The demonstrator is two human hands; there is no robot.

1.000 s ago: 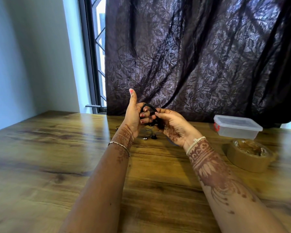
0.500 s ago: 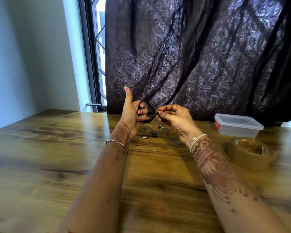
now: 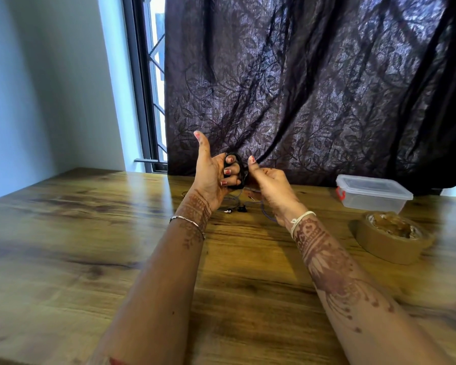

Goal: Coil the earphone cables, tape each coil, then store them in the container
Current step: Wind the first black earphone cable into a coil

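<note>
While the black earphone cable (image 3: 236,171) sits wound as a coil round the fingers of my left grip (image 3: 211,177), that grip is closed on it. The fingers are curled in through the loops and the thumb points straight up, clear of the cable. The coil is held in the air above the surface (image 3: 90,233), not resting on it.

My right grip (image 3: 270,188) meets the coil at its right edge. Its fingers are curled tight, its thumb is raised, and it is closed on the cable there. The exact pinch point is hidden behind the hand.

Wrists: metal bangle (image 3: 187,222) on the left, white thread (image 3: 302,217) on the right, henna patterns on both forearms.

Directly below the hands, more earphones lie loose on the wooden surface. A silver earbud (image 3: 228,211) lies just beside a black earbud (image 3: 242,208), with thin leads around them. A blue cable (image 3: 266,214) runs under my right wrist.

To the right, near the far edge, stands the clear plastic container (image 3: 371,193), lid on, with a red clasp at its left end. Well apart from the coil, a roll of brown tape (image 3: 391,237) lies flat just beside the container, on the side nearer me.

Behind everything hangs a dark leaf-patterned curtain (image 3: 300,88). A barred window (image 3: 153,101) shows at its left.
</note>
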